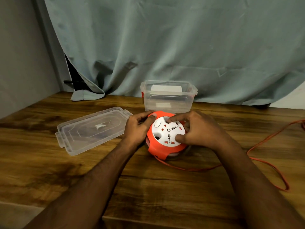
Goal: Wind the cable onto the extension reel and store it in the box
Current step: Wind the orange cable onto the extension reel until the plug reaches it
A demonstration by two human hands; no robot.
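Winding is underway: the left hand (140, 128) grips the round orange-and-white plastic extension reel (166, 136) at nine o'clock, right hand (196, 129) fingers (173, 119) curled on its white face, so next the loose orange cable (264, 142) at three o'clock needs cranking in.

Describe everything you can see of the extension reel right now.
The extension reel is round, with an orange plastic rim and a white socket face tilted toward the camera, bearing a white button and several outlets. It sits on the wooden table in front of the clear box. The left hand grips its left rim; the right hand holds the white face. Orange cable trails from its base, still largely unwound.
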